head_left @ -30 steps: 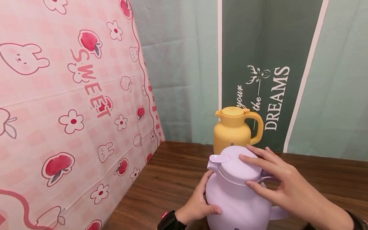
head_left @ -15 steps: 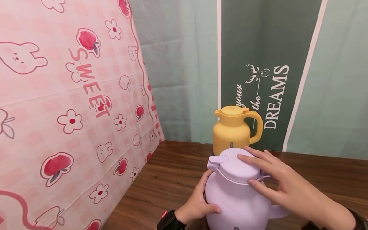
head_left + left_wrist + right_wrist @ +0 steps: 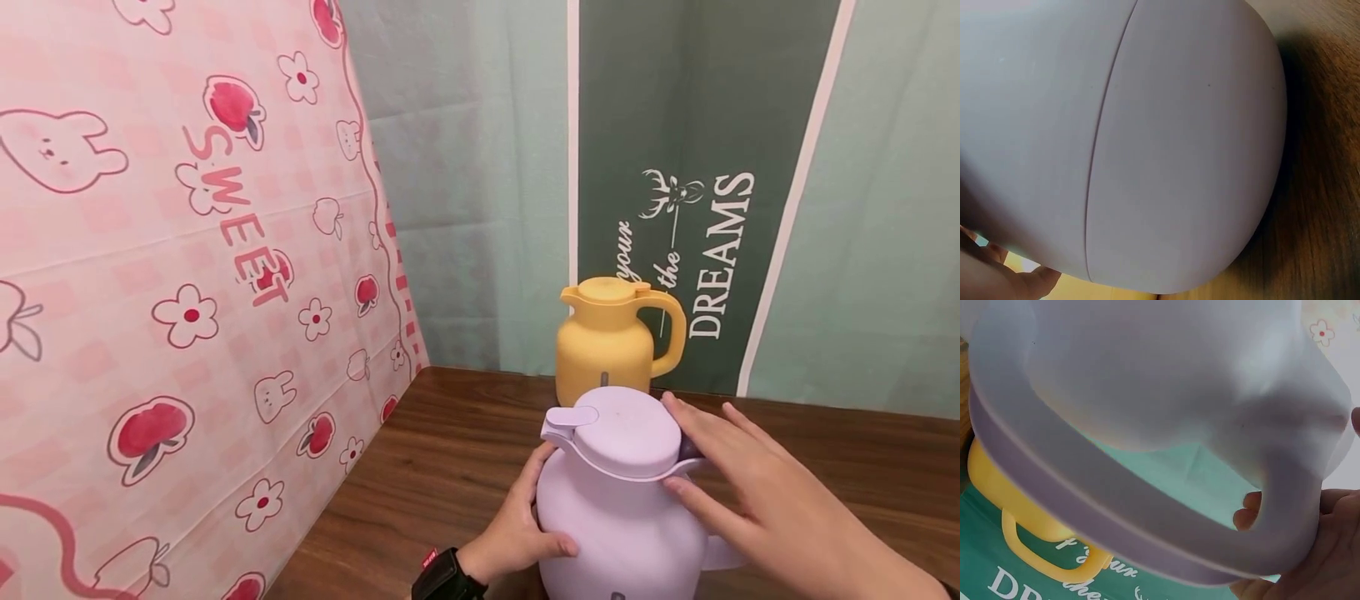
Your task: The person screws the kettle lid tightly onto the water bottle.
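Note:
A lilac insulated jug [image 3: 622, 525] stands upright on the table, its spout pointing left and its round lid [image 3: 626, 429] on top. My left hand [image 3: 510, 529] holds the jug's left side, thumb across the front and fingers around behind. Its fingers [image 3: 1019, 281] show at the lower left of the left wrist view. Behind the lid, my right hand [image 3: 757, 483] reaches over the top of the handle with fingers extended. The forefinger is at the lid's back edge and the thumb at the rim. In the right wrist view, fingertips [image 3: 1246, 512] appear through the opening of the handle [image 3: 1116, 506].
A yellow jug [image 3: 603, 346] of similar shape stands just behind the lilac one, its handle to the right. The brown wooden table [image 3: 420, 450] meets a green lettered cloth [image 3: 675, 108] at the back. On the left hangs a pink printed cloth [image 3: 225, 350].
My right hand has drawn back to the right off the lid's top, with its fingers now at the lid's back edge and the handle. My left hand has stayed on the jug's side.

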### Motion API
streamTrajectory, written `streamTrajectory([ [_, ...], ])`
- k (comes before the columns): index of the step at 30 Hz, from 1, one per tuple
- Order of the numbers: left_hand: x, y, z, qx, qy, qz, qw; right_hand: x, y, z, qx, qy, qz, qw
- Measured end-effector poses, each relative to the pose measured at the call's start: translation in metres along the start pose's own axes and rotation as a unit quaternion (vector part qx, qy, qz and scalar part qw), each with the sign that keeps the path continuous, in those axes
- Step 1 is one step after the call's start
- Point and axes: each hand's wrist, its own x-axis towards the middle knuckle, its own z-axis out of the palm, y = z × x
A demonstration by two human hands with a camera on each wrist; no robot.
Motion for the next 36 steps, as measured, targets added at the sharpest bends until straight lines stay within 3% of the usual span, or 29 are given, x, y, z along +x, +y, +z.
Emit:
streamTrajectory([
  [4, -0.001, 0.000, 0.000, 0.006, 0.002, -0.001, 1.0000, 0.011, 0.000, -0.010, 0.040, -0.032, -0.018, 0.999],
  [9, -0.001, 0.000, 0.000, 0.009, -0.001, -0.001, 1.0000, 0.032, 0.002, -0.019, 0.067, -0.120, -0.085, 0.987],
  [11, -0.001, 0.000, 0.000, 0.010, -0.001, -0.001, 0.9999, 0.038, 0.003, -0.019, 0.064, -0.135, -0.110, 0.983],
  [14, -0.002, -0.001, 0.000, 0.015, -0.001, -0.003, 0.9999, 0.043, 0.004, -0.019, 0.062, -0.135, -0.123, 0.981],
  [23, -0.001, 0.001, -0.001, 0.016, 0.002, 0.000, 0.9999, 0.049, -0.003, -0.015, -0.007, -0.064, -0.108, 0.992],
  [27, -0.002, 0.001, -0.001, 0.016, 0.001, -0.004, 0.9999, 0.049, -0.005, -0.018, -0.015, -0.085, -0.105, 0.991],
  [32, -0.003, 0.001, -0.001, 0.018, 0.003, -0.003, 0.9998, 0.049, -0.001, -0.024, 0.006, -0.139, -0.097, 0.985],
  [36, -0.002, 0.001, -0.001, 0.017, 0.003, 0.003, 0.9999, 0.049, 0.002, -0.021, 0.035, -0.131, -0.109, 0.985],
])
